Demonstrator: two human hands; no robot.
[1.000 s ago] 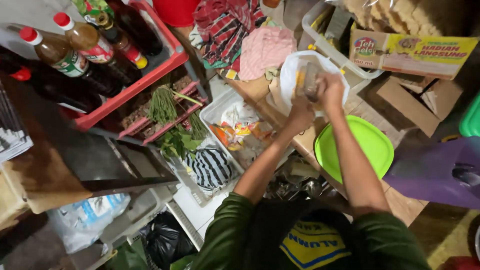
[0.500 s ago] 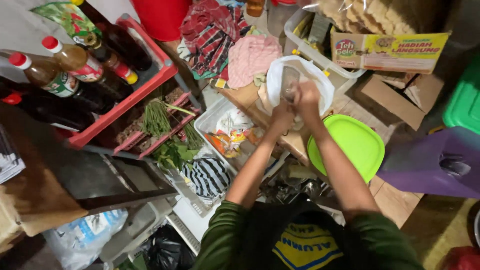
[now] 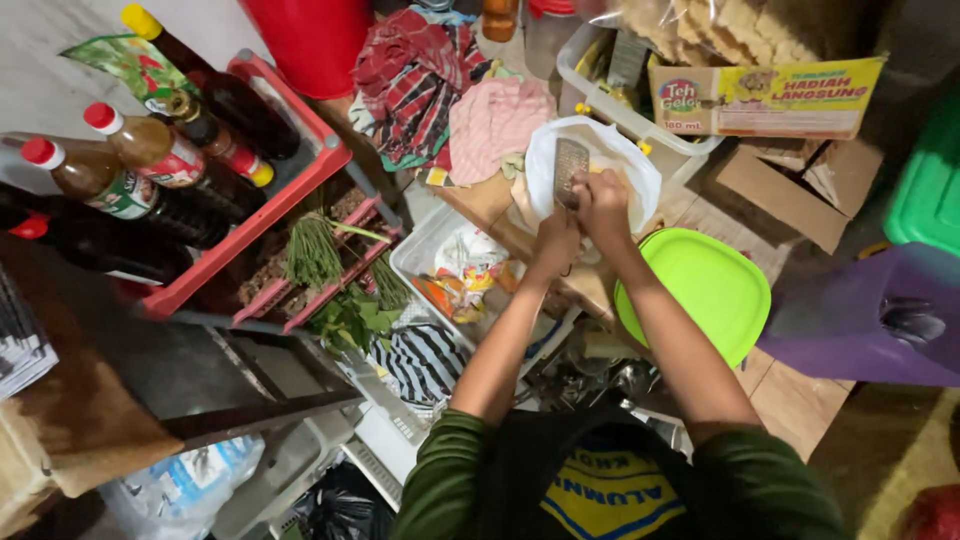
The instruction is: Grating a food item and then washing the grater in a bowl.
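Note:
A small metal grater (image 3: 570,165) stands tilted inside a white plastic bowl (image 3: 640,170) on a cluttered wooden surface. My left hand (image 3: 555,242) grips the grater's lower end. Pressed against the grater's face, my right hand (image 3: 602,205) is closed on a small pale yellow piece; I cannot tell what it is. Both hands touch each other over the near rim of the bowl. Green sleeves cover my upper arms at the bottom of the head view.
A lime green lid (image 3: 705,290) lies just right of my right forearm. A red crate (image 3: 300,190) with dark sauce bottles (image 3: 150,170) and green herbs (image 3: 320,255) stands left. Crumpled cloths (image 3: 470,120), a cardboard box (image 3: 770,95) and a purple stool (image 3: 880,315) surround the bowl.
The view has drifted, so the bowl and hands sit a little further left and lower. My right hand has slid slightly down the grater. Both grips stay the same.

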